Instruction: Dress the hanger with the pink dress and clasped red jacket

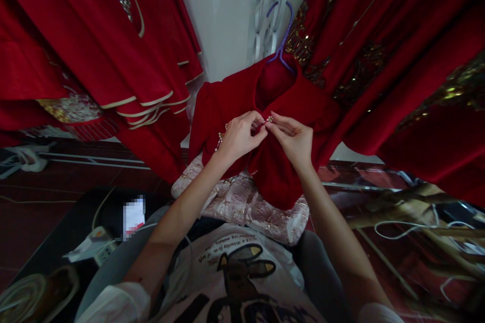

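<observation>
Red clothes crowd us both sides: one bunch on the L (76, 10), another w/ gold sequins on the R (359, 35); they overlap, so no exact count. Btwn them, a white metal grille (271, 5) & 1 purple hanger (281, 50), its lower part inside the collar of 1 red jacket (231, 96). The jacket's in front of our chest, hem over the far edge of 1 pale shiny cushion (242, 202) on our lap.

Our R hand (293, 139) has thumb & index pinching 1 small gold bead piece (270, 119) at the jacket's front, just below the collar. Our L hand (244, 133) is right beside it, fingers curled, thumb & index tips close; can't tell if they grip cloth or thread. That hand partly blocks a beaded trim (220, 140) on the jacket's L side.

Low black table (71, 217), lower L: 1 power strip (100, 250) & 1 white-red card (134, 214), partly blurred, both nr its R edge by our leg.
</observation>
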The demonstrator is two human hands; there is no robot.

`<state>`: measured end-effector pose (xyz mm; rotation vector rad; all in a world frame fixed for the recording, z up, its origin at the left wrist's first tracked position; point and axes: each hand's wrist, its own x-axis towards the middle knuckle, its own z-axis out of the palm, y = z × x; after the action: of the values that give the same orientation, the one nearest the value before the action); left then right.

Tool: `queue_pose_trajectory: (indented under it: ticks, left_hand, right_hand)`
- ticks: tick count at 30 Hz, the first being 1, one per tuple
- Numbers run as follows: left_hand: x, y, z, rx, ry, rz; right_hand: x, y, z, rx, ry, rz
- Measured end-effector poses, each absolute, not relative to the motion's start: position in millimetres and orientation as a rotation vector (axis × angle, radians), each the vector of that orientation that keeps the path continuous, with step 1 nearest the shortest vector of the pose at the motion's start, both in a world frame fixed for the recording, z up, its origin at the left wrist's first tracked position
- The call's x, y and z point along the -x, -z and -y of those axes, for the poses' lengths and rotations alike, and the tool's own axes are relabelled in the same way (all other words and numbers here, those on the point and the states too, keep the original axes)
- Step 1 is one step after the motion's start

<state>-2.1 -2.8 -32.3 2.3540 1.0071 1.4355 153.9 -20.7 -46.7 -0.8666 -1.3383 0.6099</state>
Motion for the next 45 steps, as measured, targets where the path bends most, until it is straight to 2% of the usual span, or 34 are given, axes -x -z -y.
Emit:
queue_pose_trajectory:
  ticks: [9,16,20,23,28,35,39,45]
  left_hand:
    - [1,26,10,-2.631,-1.310,-1.053]
    - [-10,50,25,-1.798,-1.459,-0.742]
    - [-5,54,31,-1.632,-1.435,-0.642]
    - [-2,53,30,-1.621,-1.419,-0.647]
    - [0,57,28,-1.612,-1.380,-0.735]
    - [5,58,37,-1.664,-1.318,-0.730]
    - [-1,56,46,-1.812,-1.171,-0.689]
    - [-10,69,60,-1.493,-1.183,-0.769]
  right_hand:
    - [-159,48,19,0.884,-0.617,1.411]
    - [-153,67,34,0.871,-0.269,1.682]
    - [-145,87,42,0.936,-0.060,1.855]
    - [-141,93,42,0.995,-0.035,1.932]
    - [-164,78,43,0.939,-0.278,2.040]
    - [-231,44,58,1.093,-0.787,1.662]
    - [-238,24,75,1.099,-1.052,1.649]
    - [-222,6,94,1.022,-1.092,1.734]
